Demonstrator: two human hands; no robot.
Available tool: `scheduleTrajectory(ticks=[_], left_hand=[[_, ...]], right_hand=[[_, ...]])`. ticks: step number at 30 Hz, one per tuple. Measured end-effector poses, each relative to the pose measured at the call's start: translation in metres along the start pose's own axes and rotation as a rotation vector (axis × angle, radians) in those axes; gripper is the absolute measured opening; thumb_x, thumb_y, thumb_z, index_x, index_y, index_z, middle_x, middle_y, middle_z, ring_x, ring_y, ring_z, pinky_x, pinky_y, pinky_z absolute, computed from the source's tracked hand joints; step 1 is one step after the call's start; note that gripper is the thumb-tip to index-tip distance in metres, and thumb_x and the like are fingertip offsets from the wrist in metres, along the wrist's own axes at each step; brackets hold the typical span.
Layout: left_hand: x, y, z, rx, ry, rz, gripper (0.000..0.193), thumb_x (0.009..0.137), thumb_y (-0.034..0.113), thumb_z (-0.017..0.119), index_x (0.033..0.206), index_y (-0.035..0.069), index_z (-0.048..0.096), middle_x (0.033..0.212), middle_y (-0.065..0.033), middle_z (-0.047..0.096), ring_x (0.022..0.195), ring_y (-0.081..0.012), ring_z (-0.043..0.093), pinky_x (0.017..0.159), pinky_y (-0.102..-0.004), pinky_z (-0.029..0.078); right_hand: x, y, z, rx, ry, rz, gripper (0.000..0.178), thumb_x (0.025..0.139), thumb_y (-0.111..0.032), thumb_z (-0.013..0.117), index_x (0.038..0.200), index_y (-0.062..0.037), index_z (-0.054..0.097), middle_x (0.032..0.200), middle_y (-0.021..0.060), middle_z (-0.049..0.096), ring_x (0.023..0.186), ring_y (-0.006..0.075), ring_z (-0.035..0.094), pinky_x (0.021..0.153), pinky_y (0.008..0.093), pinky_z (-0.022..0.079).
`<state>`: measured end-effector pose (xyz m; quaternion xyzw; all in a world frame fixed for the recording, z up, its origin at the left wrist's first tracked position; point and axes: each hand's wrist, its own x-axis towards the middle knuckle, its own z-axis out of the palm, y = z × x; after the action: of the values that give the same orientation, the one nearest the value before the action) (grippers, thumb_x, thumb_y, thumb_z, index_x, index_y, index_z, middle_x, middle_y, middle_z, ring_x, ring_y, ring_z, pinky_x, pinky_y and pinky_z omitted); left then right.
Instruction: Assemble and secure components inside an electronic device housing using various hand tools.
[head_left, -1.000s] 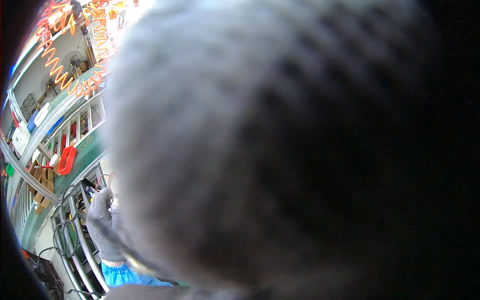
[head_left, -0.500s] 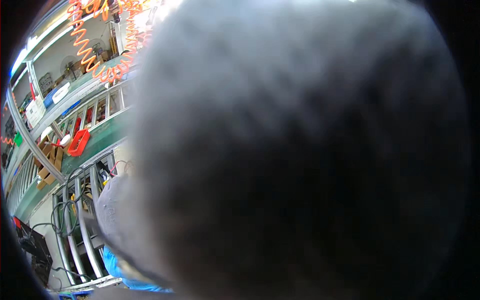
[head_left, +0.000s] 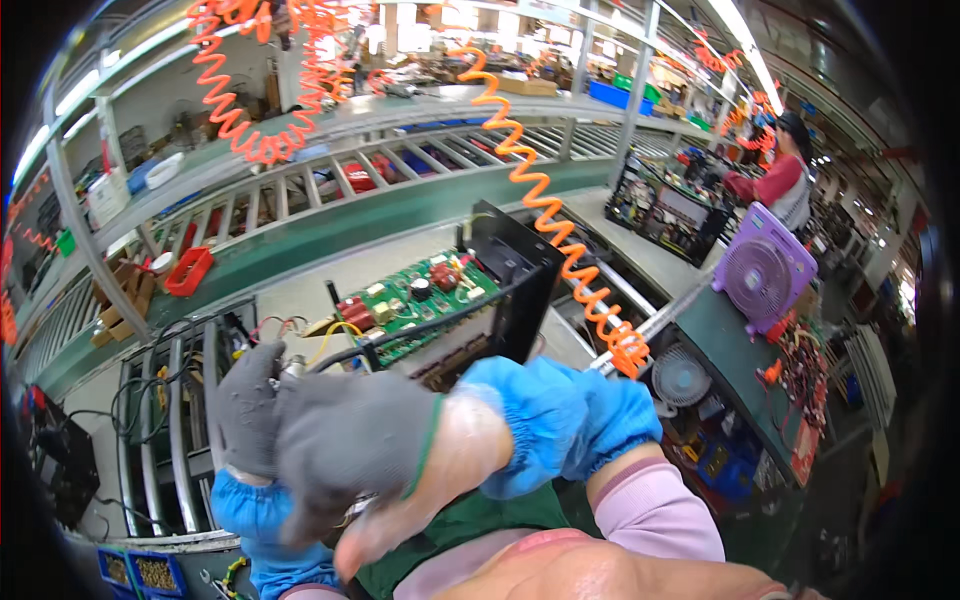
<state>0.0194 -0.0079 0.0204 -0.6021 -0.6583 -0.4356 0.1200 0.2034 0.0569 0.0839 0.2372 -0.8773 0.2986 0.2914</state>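
Both my hands are in grey gloves with blue sleeve covers, close together at lower left. My left hand is upright with its fingers bent beside a small shiny metal piece; what it grips is partly hidden. Across it lies my right hand, smeared by motion, its fingers not readable. Bare skin shows below its green glove hem. Just beyond is an open device with a green circuit board and a black end panel. A yellow wire and a black bar or cable run near my hands.
Metal rollers lie at left. An orange coiled hose hangs beyond the device. A purple fan stands at right, near a co-worker beside another open device. Blue bins with small parts sit at lower left.
A dark, blurred grey shape that covered most of the view close up is gone. Both my gloved hands, the device and the co-worker now show.
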Motion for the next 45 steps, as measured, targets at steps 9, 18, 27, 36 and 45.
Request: scheduleTrajectory(ticks=[9,18,27,36,45], left_hand=[[-0.014,0.004,0.01,0.219,0.091,0.055,0.019,0.08,0.012,0.064,0.097,0.003,0.063,0.079,-0.0126,0.061,0.069,-0.0262,0.059,0.062,-0.036,0.047],[-0.074,0.074,0.094,-0.248,-0.229,0.233,0.029,0.074,0.015,0.069,0.102,0.009,0.06,0.088,-0.0095,0.061,0.079,-0.0298,0.059,0.066,-0.0392,0.048],[-0.091,0.079,0.135,-0.246,-0.325,0.257,0.023,0.078,0.015,0.065,0.098,0.007,0.058,0.086,-0.0119,0.06,0.076,-0.0311,0.058,0.065,-0.0394,0.049],[-0.099,0.092,0.128,-1.006,-0.413,-0.347,0.015,0.091,0.016,0.048,0.095,0.003,0.055,0.079,-0.0028,0.056,0.069,-0.0103,0.053,0.059,-0.0269,0.042],[-0.101,0.097,0.122,-1.186,-0.583,-0.411,0.02,0.089,0.023,0.05,0.092,0.004,0.053,0.079,-0.0009,0.054,0.068,-0.0073,0.046,0.06,-0.0232,0.038]], right_hand=[[-0.102,0.051,0.033,0.446,0.446,0.35,0.069,0.087,-0.046,0.057,0.138,-0.0017,0.043,0.138,0.0148,0.047,0.13,0.0254,0.041,0.111,0.0374,0.019],[-0.145,0.067,0.062,0.528,0.66,0.408,0.087,0.089,-0.056,0.048,0.144,0.006,0.022,0.151,0.0162,0.026,0.142,0.0232,0.018,0.115,0.0351,0.005],[-0.185,0.062,0.08,0.714,0.86,0.454,0.064,0.094,-0.03,0.041,0.144,0.0058,0.023,0.15,0.0156,0.027,0.138,0.0247,0.029,0.114,0.0375,0.019],[-0.188,0.042,0.052,0.824,0.722,0.4,0.079,0.082,-0.021,0.059,0.145,0.0041,0.018,0.152,0.0168,0.024,0.141,0.0245,0.021,0.116,0.0351,0.012],[-0.188,0.035,0.055,0.94,0.804,0.548,0.055,0.091,-0.014,0.053,0.141,-0.0013,0.033,0.14,0.0069,0.042,0.128,0.016,0.04,0.109,0.0293,0.03]])
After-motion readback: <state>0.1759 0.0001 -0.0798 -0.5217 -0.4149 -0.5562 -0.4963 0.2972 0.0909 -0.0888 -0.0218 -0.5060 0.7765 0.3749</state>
